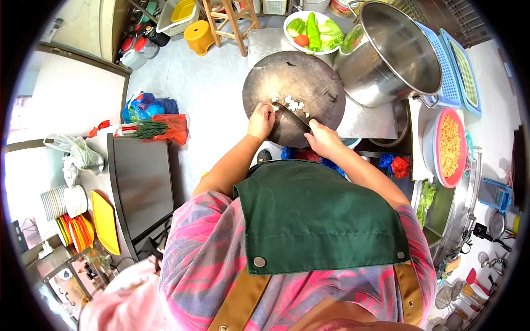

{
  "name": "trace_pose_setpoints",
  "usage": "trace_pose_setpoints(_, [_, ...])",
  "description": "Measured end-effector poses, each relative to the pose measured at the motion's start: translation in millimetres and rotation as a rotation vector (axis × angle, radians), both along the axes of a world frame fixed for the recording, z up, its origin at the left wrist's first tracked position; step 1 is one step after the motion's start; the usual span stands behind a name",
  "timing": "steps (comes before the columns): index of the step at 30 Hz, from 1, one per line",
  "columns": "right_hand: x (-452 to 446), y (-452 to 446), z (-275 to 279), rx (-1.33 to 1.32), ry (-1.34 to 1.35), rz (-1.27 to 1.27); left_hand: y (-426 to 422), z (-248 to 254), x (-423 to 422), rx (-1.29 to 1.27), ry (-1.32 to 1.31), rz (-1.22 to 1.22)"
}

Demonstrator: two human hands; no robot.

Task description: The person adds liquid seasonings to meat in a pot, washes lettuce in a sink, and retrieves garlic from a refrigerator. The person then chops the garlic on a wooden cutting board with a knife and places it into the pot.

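A round, dark-stained chopping board (298, 71) lies on a metal table ahead of me. My right hand (323, 138) is closed round the handle of a dark-bladed kitchen knife (292, 116) at the board's near right edge. The blade slants away to the left, its tip close to my left hand (262, 120). The left fingers are curled together at the near left part of the board; what they hold, if anything, is hidden. Small white diced pieces (293, 104) are scattered just beyond the blade.
Behind the board stands a white bowl of vegetables (313, 33). A large steel pot (367, 71) is close on the right, with blue baskets (441, 66) beyond it. Farther right sits a pink basin (451, 149) of yellowish pieces. A yellow stool (199, 37) is on the floor.
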State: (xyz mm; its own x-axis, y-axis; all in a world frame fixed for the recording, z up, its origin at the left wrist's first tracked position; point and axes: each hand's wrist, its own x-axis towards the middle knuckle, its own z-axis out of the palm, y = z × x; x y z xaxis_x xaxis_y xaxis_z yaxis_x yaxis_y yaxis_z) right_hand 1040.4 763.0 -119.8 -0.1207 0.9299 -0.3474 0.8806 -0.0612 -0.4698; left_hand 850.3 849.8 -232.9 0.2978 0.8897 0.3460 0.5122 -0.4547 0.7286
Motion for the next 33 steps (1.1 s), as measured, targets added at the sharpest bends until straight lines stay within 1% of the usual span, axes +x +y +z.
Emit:
trace_pose_setpoints(2, [-1.0, 1.2, -3.5, 0.078, 0.007, 0.038, 0.7, -0.4, -0.2, 0.051, -0.025, 0.025])
trace_pose_setpoints(5, [-6.0, 4.9, -0.4, 0.073, -0.033, 0.046, 0.8, -1.0, -0.9, 0.041, -0.011, 0.031])
trace_pose_setpoints(8, [-8.9, 7.0, -12.2, 0.019, -0.099, 0.07, 1.0, 2.9, -0.3, 0.01, 0.047, 0.03])
trace_pose_setpoints(12, [-2.8, 6.2, -13.7, 0.022, -0.071, 0.05, 5.3, -1.1, 0.9, 0.031, 0.034, 0.022])
trace_pose_setpoints(14, [-2.6, 2.0, -11.1, 0.084, -0.046, 0.013, 2.7, 1.4, 1.0, -0.022, 0.068, 0.042])
trace_pose_setpoints(17, [-5.9, 1.4, -4.4, 0.067, -0.043, 0.076, 1.7, 7.5, 2.7, -0.068, 0.125, 0.064])
trace_pose_setpoints(22, [-5.5, 2.0, -15.6, 0.026, -0.073, 0.042, 3.2, 2.7, 2.8, -0.113, 0.127, 0.059])
trace_pose_setpoints(25, [-5.4, -0.4, -6.5, 0.035, -0.064, 0.004, 1.9, 5.7, 1.6, -0.166, 0.089, 0.052])
trace_pose_setpoints(27, [-5.8, -1.5, -1.7, 0.041, -0.067, -0.021, -0.9, 6.8, -0.4, -0.031, -0.002, 0.118])
trace_pose_setpoints(28, [-5.9, -1.8, -1.1, 0.054, -0.057, 0.005, -1.1, 2.2, -2.4, -0.033, -0.001, 0.116])
trace_pose_setpoints(30, [-5.9, -0.8, -2.7, 0.07, -0.048, 0.025, 2.0, -9.1, -6.6, -0.041, -0.074, 0.238])
trace_pose_setpoints(31, [-6.6, -0.6, -6.4, 0.039, -0.061, 0.027, 3.2, -14.7, -7.7, -0.041, -0.074, 0.234])
trace_pose_setpoints(33, [-5.8, 1.0, -10.0, 0.009, -0.074, 0.029, 4.1, -14.7, -8.5, -0.222, -0.158, 0.308])
